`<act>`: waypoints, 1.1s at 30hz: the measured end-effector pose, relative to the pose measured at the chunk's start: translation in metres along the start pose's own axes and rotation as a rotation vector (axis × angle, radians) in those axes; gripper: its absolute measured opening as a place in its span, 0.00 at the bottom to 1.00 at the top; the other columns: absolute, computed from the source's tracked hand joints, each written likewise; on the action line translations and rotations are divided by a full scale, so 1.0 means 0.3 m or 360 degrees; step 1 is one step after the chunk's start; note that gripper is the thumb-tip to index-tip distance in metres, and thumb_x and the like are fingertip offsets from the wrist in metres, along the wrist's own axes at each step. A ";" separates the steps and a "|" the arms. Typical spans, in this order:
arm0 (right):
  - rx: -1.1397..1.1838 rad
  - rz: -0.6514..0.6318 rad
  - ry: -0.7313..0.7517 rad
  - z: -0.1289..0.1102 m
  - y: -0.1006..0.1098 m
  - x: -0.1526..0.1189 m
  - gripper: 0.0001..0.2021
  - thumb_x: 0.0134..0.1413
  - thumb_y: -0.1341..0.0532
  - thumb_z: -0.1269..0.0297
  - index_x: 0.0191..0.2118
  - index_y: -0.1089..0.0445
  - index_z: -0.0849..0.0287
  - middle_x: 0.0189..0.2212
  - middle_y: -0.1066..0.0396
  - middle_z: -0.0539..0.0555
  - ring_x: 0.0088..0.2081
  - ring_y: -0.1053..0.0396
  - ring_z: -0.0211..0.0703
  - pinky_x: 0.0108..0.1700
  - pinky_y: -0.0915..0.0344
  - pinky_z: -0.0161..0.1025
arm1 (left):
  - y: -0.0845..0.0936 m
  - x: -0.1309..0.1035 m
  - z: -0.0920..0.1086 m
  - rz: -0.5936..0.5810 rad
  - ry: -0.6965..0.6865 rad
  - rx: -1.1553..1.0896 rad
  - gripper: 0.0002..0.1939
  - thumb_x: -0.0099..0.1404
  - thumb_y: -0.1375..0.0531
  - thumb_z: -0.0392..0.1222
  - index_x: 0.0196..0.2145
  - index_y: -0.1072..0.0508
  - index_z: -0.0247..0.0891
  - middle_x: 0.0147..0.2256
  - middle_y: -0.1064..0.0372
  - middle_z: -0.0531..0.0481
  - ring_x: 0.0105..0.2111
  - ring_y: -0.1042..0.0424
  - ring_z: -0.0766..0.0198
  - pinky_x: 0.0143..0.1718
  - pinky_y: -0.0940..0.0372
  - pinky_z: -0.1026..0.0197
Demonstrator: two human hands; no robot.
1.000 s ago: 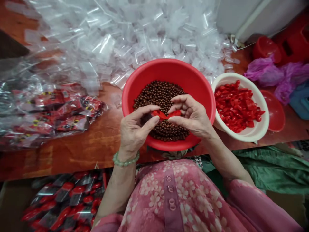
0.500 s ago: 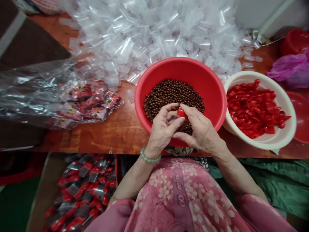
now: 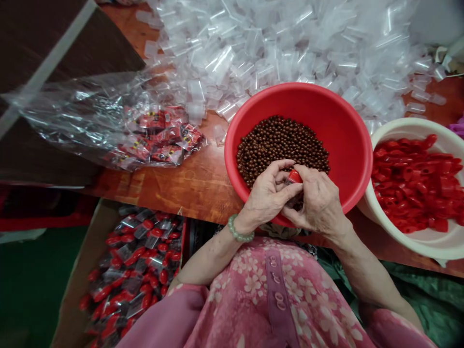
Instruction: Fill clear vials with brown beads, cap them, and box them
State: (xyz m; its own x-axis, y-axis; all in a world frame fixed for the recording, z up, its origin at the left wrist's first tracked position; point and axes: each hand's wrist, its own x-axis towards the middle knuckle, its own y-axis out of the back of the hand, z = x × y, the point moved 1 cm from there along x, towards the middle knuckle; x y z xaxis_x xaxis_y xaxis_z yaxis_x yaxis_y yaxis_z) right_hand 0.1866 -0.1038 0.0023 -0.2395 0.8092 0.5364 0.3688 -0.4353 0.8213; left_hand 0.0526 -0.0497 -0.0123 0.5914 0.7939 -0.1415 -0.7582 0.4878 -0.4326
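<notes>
Over the near side of a red basin [image 3: 350,145], my two hands meet around a small clear plastic container with a red cap [image 3: 295,177]. My left hand [image 3: 270,193] pinches the container's clear part between thumb and fingers. From the other side, my right hand [image 3: 319,198] has its fingers closed against the cap and container. The fingers hide most of the container, so how far the cap sits on it cannot be seen. Below them in the basin lies a heap of small round brown balls [image 3: 279,142].
A white bowl [image 3: 379,212] of red plastic caps [image 3: 416,179] stands right of the basin. Clear plastic containers [image 3: 253,48] are piled behind. At left lies a clear bag with red packets [image 3: 155,137]. A cardboard box [image 3: 78,290] below the table holds red-capped containers [image 3: 141,261].
The view has turned, so the table's things appear farther right. Both hands stay together on the red-capped container over the basin; the right fingers now wrap closer around it.
</notes>
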 end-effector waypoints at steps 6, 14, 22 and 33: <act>-0.0008 0.0008 0.0059 0.029 -0.009 -0.011 0.37 0.57 0.39 0.53 0.67 0.46 0.64 0.44 0.26 0.64 0.41 0.28 0.57 0.41 0.31 0.49 | 0.004 0.004 -0.008 -0.0067 0.0020 -0.0041 0.26 0.63 0.32 0.42 0.56 0.34 0.39 0.44 0.22 0.48 0.44 0.21 0.65 0.50 0.27 0.62; 0.0097 -0.0126 -0.0032 0.020 0.002 0.000 0.38 0.58 0.38 0.56 0.70 0.49 0.67 0.55 0.29 0.71 0.53 0.28 0.62 0.50 0.27 0.56 | -0.007 0.012 -0.025 0.0018 -0.0201 0.0032 0.28 0.66 0.34 0.43 0.61 0.33 0.39 0.54 0.24 0.44 0.55 0.23 0.59 0.59 0.29 0.56; 0.0114 0.0033 -0.0066 0.008 -0.010 -0.014 0.38 0.60 0.38 0.55 0.71 0.49 0.64 0.54 0.28 0.69 0.52 0.28 0.62 0.51 0.26 0.60 | 0.016 -0.003 -0.020 -0.0121 -0.0130 0.0081 0.34 0.66 0.34 0.57 0.63 0.35 0.38 0.51 0.24 0.41 0.52 0.23 0.58 0.56 0.27 0.55; 0.0418 0.0236 0.0017 -0.008 0.009 -0.017 0.34 0.65 0.42 0.47 0.70 0.44 0.61 0.52 0.28 0.68 0.52 0.26 0.59 0.51 0.23 0.56 | 0.008 -0.052 0.014 -0.0212 -0.0832 0.0757 0.53 0.56 0.31 0.70 0.67 0.40 0.34 0.65 0.35 0.30 0.65 0.33 0.41 0.70 0.40 0.41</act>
State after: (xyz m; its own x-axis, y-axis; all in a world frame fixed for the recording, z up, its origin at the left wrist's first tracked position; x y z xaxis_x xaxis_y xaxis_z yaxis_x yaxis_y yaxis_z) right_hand 0.1867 -0.1101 0.0021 -0.1745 0.7397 0.6499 0.6200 -0.4302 0.6561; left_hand 0.0406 -0.0594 -0.0074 0.5685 0.7286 0.3820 -0.7967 0.6034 0.0348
